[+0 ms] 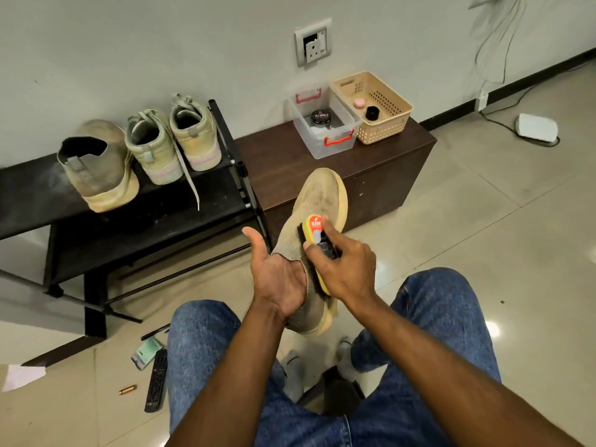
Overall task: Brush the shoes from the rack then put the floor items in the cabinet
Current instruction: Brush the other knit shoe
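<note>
My left hand (278, 276) has its fingers inside the opening of a tan knit shoe (319, 198) and holds it up, toe pointing away. My right hand (343, 264) grips a yellow shoe brush (314, 227) with black bristles pressed against the shoe's side. On the black shoe rack (154, 201) at the left stand the matching tan shoe (96, 169) and a pair of pale laced sneakers (174, 140). On the floor at the lower left lie a black remote (156, 380), a green packet (146, 351), a pen (154, 331) and a small brass-coloured item (127, 390).
A low dark wooden cabinet (290, 162) stands against the wall beside the rack. On it sit a clear plastic box (322, 124) holding a polish tin and a beige basket (374, 108). My jeans-clad knees fill the foreground. A white device (537, 127) with cables lies at the right.
</note>
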